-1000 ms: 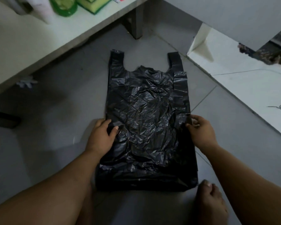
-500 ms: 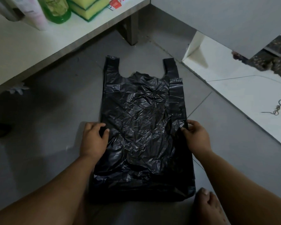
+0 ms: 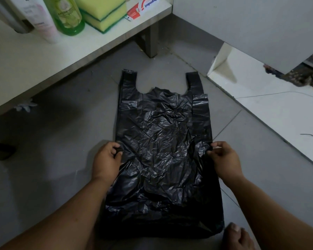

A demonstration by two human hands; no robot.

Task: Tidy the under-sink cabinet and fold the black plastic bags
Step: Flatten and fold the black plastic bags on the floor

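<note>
Left hand [image 3: 107, 160], right hand [image 3: 224, 159] pinch black bag [image 3: 163, 150] side edges.

Two printed names could be read on the shelf items

A red-and-white toothpaste box [image 3: 142, 8] carried "Pepsodent", seen upside down; the green bottle [image 3: 69, 15] bore a label starting "AROMA", its remaining print too small to read, as was the pink tube's [image 3: 37, 17].
</note>
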